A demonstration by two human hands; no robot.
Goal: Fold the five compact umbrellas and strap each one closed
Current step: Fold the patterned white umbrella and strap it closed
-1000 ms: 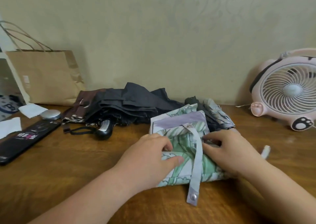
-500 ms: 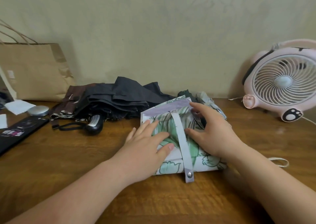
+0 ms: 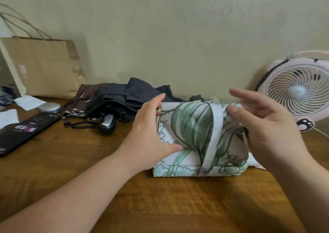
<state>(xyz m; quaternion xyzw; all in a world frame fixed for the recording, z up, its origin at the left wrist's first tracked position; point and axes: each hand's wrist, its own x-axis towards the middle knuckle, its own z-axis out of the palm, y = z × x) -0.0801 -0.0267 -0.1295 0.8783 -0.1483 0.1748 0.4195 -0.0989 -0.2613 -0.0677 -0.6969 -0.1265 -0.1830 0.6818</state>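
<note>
Grips with the left hand (image 3: pixel 149 134) the left end of the folded white compact umbrella with green leaf print (image 3: pixel 188 126), resting on the brown wooden table (image 3: pixel 89 161), and touches its top beside the pale fabric strap (image 3: pixel 216 118) with the thumb of the straight-fingered right hand (image 3: pixel 267 126).

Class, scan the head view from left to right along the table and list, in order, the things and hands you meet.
From the left: paper bag → black umbrella handle → left hand → leaf-print umbrella → right hand → pink fan.
</note>
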